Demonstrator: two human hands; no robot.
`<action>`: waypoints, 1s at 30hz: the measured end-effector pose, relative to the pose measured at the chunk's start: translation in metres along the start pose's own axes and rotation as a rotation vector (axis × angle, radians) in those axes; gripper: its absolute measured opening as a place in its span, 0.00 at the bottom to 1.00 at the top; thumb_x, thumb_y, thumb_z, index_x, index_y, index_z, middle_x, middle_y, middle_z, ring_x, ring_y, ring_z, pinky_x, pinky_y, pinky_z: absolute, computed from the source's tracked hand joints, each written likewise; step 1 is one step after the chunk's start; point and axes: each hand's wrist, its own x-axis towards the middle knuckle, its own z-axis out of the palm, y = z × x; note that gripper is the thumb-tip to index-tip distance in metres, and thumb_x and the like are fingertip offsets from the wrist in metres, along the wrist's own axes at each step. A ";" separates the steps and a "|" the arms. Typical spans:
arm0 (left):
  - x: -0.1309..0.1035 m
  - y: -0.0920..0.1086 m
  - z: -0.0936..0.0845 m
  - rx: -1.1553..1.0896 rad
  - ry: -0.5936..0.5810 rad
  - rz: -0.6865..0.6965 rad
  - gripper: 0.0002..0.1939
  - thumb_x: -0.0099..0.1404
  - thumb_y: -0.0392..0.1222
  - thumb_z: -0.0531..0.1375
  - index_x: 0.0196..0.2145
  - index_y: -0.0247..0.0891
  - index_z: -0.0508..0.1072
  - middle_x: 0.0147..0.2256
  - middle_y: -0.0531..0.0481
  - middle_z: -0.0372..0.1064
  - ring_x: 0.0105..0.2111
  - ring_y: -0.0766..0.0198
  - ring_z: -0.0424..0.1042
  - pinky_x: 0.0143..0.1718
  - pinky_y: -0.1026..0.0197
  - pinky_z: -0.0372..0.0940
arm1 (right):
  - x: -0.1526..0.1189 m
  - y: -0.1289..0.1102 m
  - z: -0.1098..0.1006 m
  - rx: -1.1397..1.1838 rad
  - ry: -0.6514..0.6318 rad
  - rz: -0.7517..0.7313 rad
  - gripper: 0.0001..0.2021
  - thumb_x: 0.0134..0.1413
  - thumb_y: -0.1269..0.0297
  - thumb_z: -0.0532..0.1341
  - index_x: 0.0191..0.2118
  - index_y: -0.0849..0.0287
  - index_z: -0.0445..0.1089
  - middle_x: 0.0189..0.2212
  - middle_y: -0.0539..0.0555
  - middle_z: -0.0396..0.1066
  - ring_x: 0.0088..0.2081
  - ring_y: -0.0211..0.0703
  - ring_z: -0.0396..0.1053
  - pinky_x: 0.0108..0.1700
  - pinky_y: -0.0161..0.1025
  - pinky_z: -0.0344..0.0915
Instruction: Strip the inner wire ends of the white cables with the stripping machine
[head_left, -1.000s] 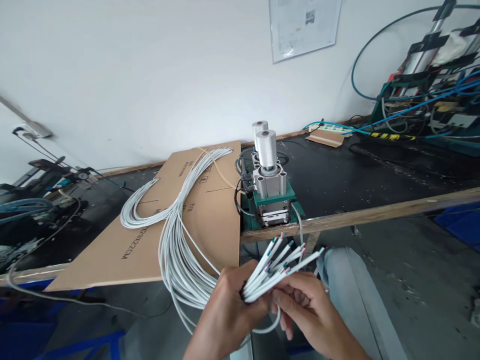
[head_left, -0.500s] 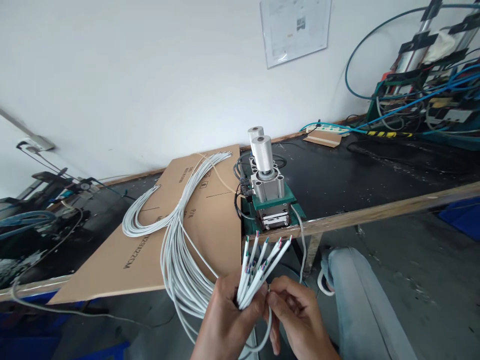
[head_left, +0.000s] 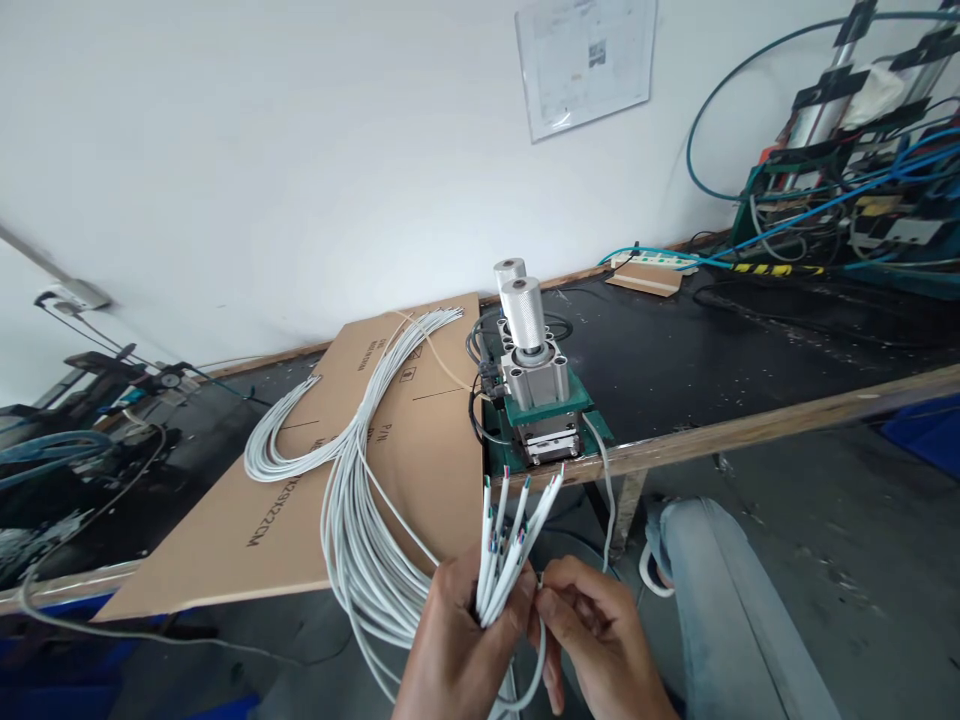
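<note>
My left hand [head_left: 469,625] is closed around a bunch of white cables [head_left: 504,570], their cut ends pointing up and showing small coloured wires. Close beside it, my right hand [head_left: 596,630] pinches a single white cable [head_left: 541,650] near its end, thumb against forefinger. That cable loops down below both hands. Left of my hands, a large bundle of white cables [head_left: 375,560] hangs over the table edge and runs up onto a cardboard sheet [head_left: 427,440]. Just beyond the bunch stands a small pneumatic machine [head_left: 536,375] with two knurled silver cylinders on a green base.
The black table [head_left: 675,350] has a wooden front edge. Larger machines with blue hoses [head_left: 840,170] stand at the far right, near a power strip [head_left: 652,260]. More equipment [head_left: 142,380] is at the left. A leg in jeans [head_left: 727,610] is at lower right.
The tips of the bunched cables have drawn closer together and shifted slightly left in my left hand. My right hand keeps its pinch in nearly the same place.
</note>
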 end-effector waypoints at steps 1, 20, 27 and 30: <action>0.000 -0.001 0.000 0.010 0.006 0.001 0.17 0.70 0.47 0.57 0.25 0.37 0.67 0.22 0.55 0.62 0.24 0.65 0.61 0.27 0.66 0.58 | 0.000 0.000 -0.001 -0.006 -0.006 0.006 0.21 0.62 0.46 0.64 0.29 0.59 0.67 0.18 0.46 0.66 0.12 0.29 0.59 0.14 0.26 0.58; 0.002 -0.006 0.004 0.096 0.048 -0.017 0.18 0.71 0.52 0.55 0.27 0.38 0.66 0.23 0.54 0.62 0.24 0.63 0.63 0.27 0.65 0.59 | 0.003 -0.014 0.000 -0.057 -0.004 -0.008 0.18 0.63 0.51 0.64 0.29 0.60 0.69 0.19 0.44 0.61 0.13 0.28 0.60 0.16 0.24 0.59; 0.004 -0.005 0.005 0.166 0.056 0.010 0.18 0.72 0.50 0.53 0.26 0.38 0.65 0.22 0.55 0.62 0.23 0.64 0.62 0.26 0.65 0.58 | 0.004 -0.015 -0.002 -0.056 -0.007 -0.023 0.18 0.63 0.52 0.64 0.29 0.60 0.70 0.19 0.44 0.62 0.14 0.28 0.60 0.16 0.24 0.59; 0.002 -0.006 0.005 0.177 0.047 0.015 0.18 0.72 0.49 0.53 0.27 0.38 0.66 0.22 0.55 0.62 0.24 0.64 0.63 0.27 0.65 0.59 | 0.003 -0.010 -0.001 -0.053 0.017 -0.022 0.18 0.63 0.51 0.64 0.29 0.60 0.70 0.19 0.45 0.62 0.13 0.28 0.60 0.15 0.24 0.59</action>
